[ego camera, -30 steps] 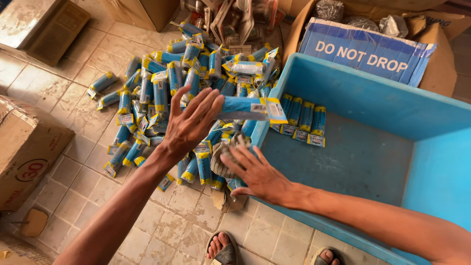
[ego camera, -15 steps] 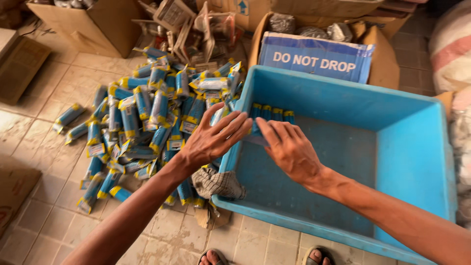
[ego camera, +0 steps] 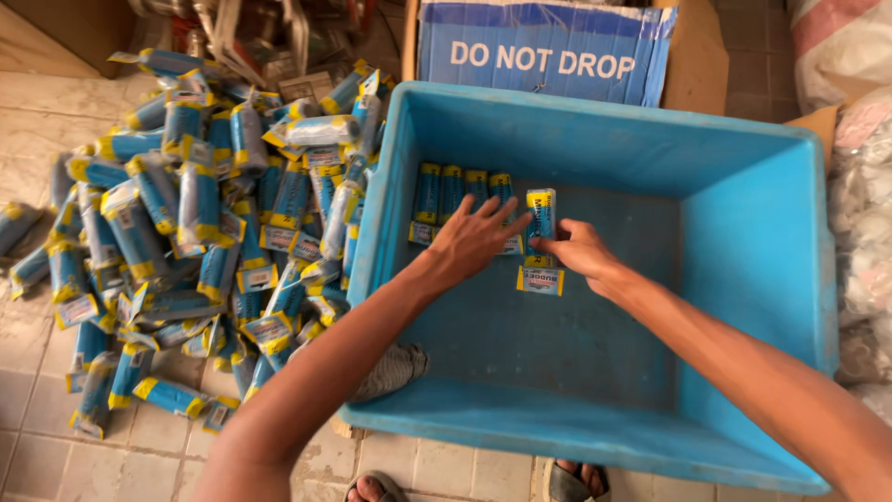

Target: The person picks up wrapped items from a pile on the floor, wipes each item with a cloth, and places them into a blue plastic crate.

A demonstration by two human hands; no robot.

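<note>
- Both hands are now inside the blue bin (ego camera: 743,307); half a second ago they were only at its near-left rim, and a second ago they were over the pile outside.
- One blue-and-yellow packet (ego camera: 540,244) is held flat on the bin floor by the right hand (ego camera: 578,251), whose fingers are closed on its side; earlier that packet was carried in the air near the left hand.
- The left hand (ego camera: 469,240) is spread open, fingers apart, resting on the row (ego camera: 462,193) of packets lined up along the bin's far-left wall; nothing is gripped by it.
- The held packet lies just beside the right end of that row, parallel to it, touching or nearly touching the last one; which cannot be told.
- It is judged that a packet has just been brought across and is being set in line, so the row has grown by one.
- A large pile (ego camera: 195,223) of like packets is left on the tiled floor, left of the bin.
- A printed cardboard box (ego camera: 548,51) stands behind the bin.
</note>
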